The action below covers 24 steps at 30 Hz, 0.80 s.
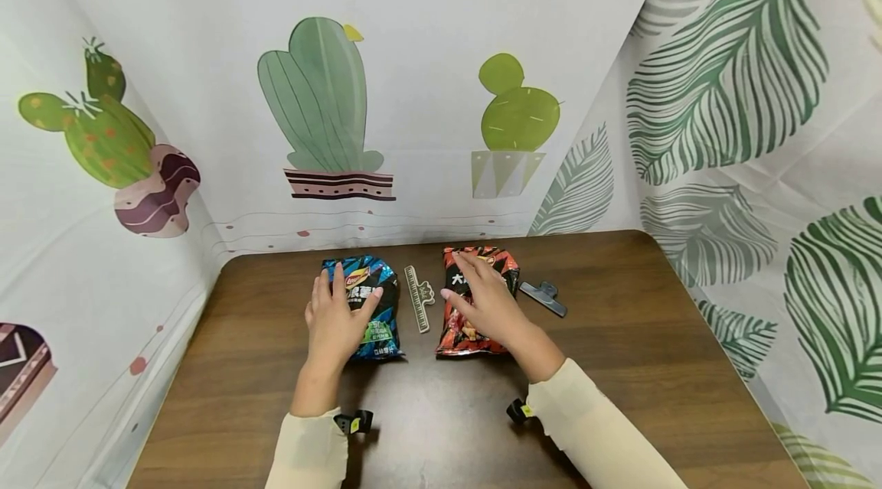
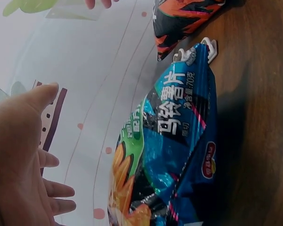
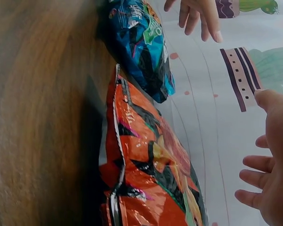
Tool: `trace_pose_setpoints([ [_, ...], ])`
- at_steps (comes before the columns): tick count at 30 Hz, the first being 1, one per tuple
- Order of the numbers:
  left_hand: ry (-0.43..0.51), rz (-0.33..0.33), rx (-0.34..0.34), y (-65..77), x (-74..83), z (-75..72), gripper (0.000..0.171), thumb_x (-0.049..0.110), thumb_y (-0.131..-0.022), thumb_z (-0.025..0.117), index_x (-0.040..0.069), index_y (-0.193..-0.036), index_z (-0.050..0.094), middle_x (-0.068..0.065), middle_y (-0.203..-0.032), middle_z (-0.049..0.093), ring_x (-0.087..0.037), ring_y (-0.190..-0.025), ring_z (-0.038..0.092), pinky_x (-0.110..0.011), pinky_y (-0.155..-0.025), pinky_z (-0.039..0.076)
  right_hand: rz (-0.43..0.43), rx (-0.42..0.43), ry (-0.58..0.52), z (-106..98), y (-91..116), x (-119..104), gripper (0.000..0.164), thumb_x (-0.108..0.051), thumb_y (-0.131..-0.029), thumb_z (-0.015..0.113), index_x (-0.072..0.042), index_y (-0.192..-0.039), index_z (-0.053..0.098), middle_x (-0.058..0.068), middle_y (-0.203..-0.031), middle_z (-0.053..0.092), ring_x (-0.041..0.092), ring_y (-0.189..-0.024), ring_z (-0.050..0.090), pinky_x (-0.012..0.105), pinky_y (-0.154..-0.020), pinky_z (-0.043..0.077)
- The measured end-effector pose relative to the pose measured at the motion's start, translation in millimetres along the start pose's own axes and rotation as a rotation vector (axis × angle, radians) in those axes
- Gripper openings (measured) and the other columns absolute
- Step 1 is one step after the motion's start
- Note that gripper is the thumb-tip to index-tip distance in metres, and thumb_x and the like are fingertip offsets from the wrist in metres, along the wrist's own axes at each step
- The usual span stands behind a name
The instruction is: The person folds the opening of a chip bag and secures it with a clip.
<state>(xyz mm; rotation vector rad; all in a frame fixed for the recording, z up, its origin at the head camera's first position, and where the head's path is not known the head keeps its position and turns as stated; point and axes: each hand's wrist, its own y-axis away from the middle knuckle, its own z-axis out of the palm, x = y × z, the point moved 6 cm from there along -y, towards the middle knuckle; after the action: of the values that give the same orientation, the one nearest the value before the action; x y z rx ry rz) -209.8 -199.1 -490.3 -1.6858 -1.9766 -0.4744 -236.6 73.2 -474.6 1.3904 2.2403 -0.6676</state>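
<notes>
A blue bag of potato chips lies on the table, and my left hand hovers over its left side with fingers spread. In the left wrist view a gap shows between that hand and the blue bag. To the right lies a red bag of chips, with my right hand above it, fingers extended. The right wrist view shows this hand apart from the red bag. Neither hand holds anything.
Between the bags lies a pale clip with a piano-key pattern. A dark metal clip sits right of the red bag. The brown wooden table meets a printed cloth backdrop at its far edge.
</notes>
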Motion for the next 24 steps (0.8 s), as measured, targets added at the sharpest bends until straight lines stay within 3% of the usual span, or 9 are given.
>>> trace_pose_setpoints([
  [12, 0.008, -0.067, -0.013, 3.9, -14.6, -0.3, 0.095, 0.066, -0.098, 0.047, 0.008, -0.163, 0.010, -0.026, -0.167, 0.012, -0.044, -0.156, 0.009, -0.069, -0.120, 0.011, -0.055, -0.052, 0.000, 14.6, 3.1, -13.7, 0.071, -0.051, -0.103, 0.052, -0.019, -0.161, 0.028, 0.012, -0.156, 0.042, 0.034, -0.143, 0.044, 0.057, -0.114, 0.039],
  [24, 0.009, -0.102, -0.011, 7.5, -26.1, 2.0, 0.094, 0.065, -0.098, 0.047, 0.006, -0.163, 0.011, -0.029, -0.165, 0.015, -0.046, -0.155, 0.012, -0.070, -0.119, 0.014, -0.108, -0.080, 0.002, 30.6, 6.4, -24.9, 0.062, -0.042, -0.104, 0.054, -0.013, -0.156, 0.038, 0.011, -0.152, 0.047, 0.031, -0.141, 0.047, 0.052, -0.114, 0.041],
])
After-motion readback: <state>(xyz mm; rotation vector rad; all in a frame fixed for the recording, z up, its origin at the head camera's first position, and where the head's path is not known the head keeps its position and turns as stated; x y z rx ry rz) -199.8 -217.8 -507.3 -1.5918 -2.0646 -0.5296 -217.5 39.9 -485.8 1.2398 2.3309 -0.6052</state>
